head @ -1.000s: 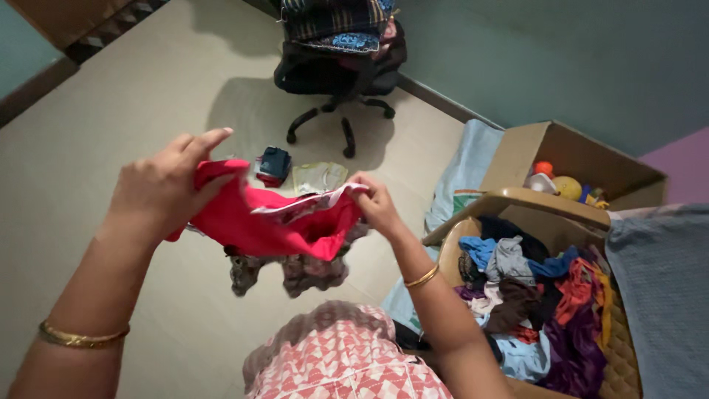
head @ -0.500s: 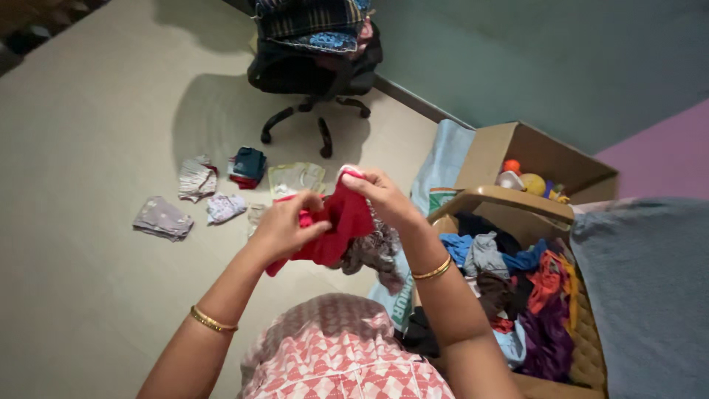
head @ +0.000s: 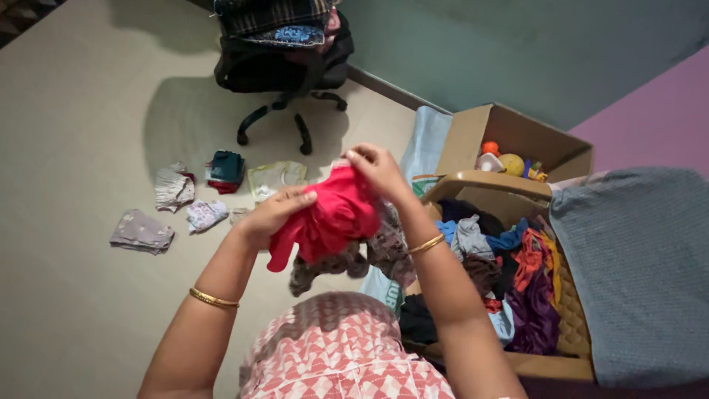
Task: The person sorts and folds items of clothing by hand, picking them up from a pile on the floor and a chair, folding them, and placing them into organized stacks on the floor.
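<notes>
Both hands hold one red garment up over the floor, in front of the person's chest. The left hand pinches the cloth at its nine o'clock edge, thumb and fingers closed on a fold. The right hand closes its grip on the top edge at about one o'clock, so the cloth is doubled between the two hands and hangs bunched. A mottled grey-brown cloth dangles just beneath the red one, touching it; whether either hand also grips it I cannot tell.

As to progress, judging from how things lie: a row of small folded pieces already sits on the floor at about ten o'clock from the hands, among them a grey one, a pale printed one, a dark teal one and a light yellowish one, near the base of a black wheeled chair loaded with clothes. That part looks done. The red garment looks partly folded, not yet laid down. A good deal looks left: at four o'clock a tan chair holds a loose heap of mixed clothes, unfolded and tangled. Behind it, at two o'clock, an open cardboard box holds toys.
</notes>
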